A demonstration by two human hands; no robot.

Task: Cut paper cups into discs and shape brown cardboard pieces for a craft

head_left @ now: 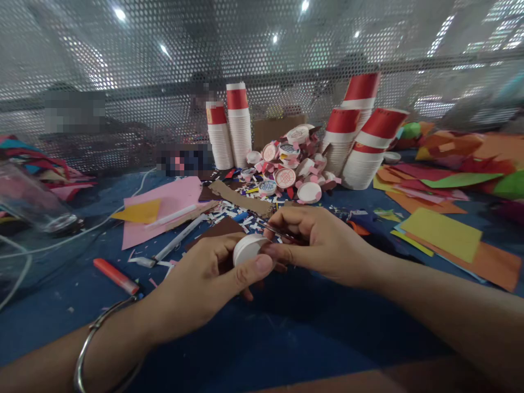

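A small round white disc, like a shallow paper lid or cup base, is held in my left hand, the thumb on its near edge. My right hand meets the disc's right side with thumb and fingers pressed together. A thin dark tool, perhaps scissors or tweezers, lies in the right hand's fingers; its exact form is hidden. Small brownish-pink bits show beneath the disc. Behind the hands is a pile of similar discs, some with red or blue drawn grids, amid paper scraps.
Stacked red-and-white paper cups stand behind, with more stacks right of the pile. Pink paper, a glue stick and a red marker lie left. Coloured sheets lie right. A clear container and white cable are far left.
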